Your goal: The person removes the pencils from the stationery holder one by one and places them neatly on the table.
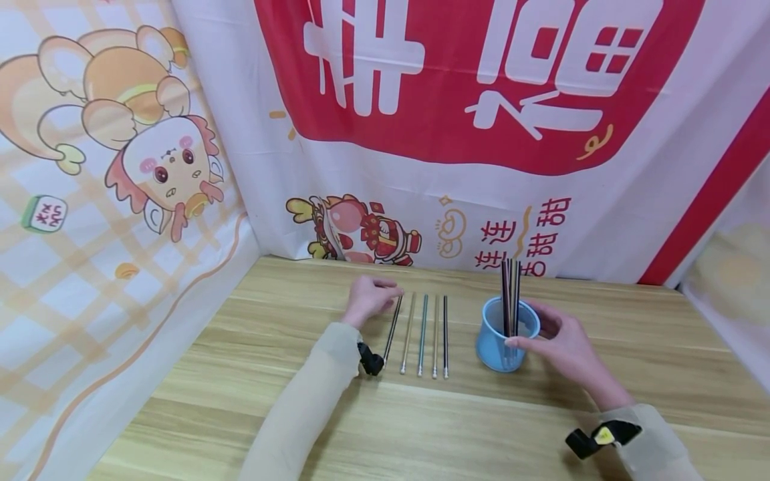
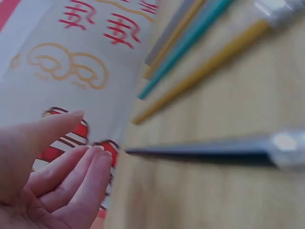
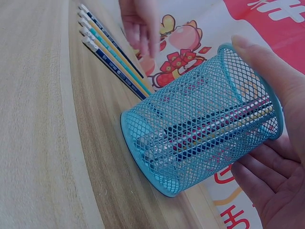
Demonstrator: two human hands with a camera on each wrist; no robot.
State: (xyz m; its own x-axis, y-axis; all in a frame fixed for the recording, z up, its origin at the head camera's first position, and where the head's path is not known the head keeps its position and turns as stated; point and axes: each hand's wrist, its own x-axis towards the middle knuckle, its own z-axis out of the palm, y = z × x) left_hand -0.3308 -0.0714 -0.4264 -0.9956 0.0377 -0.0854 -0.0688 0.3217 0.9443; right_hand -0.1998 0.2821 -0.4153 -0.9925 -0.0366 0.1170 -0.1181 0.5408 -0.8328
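Observation:
My left hand (image 1: 369,298) hovers by the far tip of the leftmost black pencil (image 1: 394,331). In the left wrist view its fingers (image 2: 76,183) are loosely bent, thumb apart, and hold nothing. Beside that pencil lie a yellow pencil (image 1: 408,334), a teal pencil (image 1: 423,334), another yellow one and a dark pencil (image 1: 446,334), in a row with their eraser ends toward me. At the right, my right hand (image 1: 568,344) grips the blue mesh pencil cup (image 3: 200,124) near its rim. Several pencils (image 1: 511,294) stand inside it, erasers down.
The wooden table (image 1: 457,427) meets a printed cloth backdrop (image 1: 457,187) behind the pencils. Another patterned cloth (image 1: 198,280) hangs along the left side. A black wrist camera (image 1: 369,359) on the left sleeve sits close to the leftmost pencil's eraser end.

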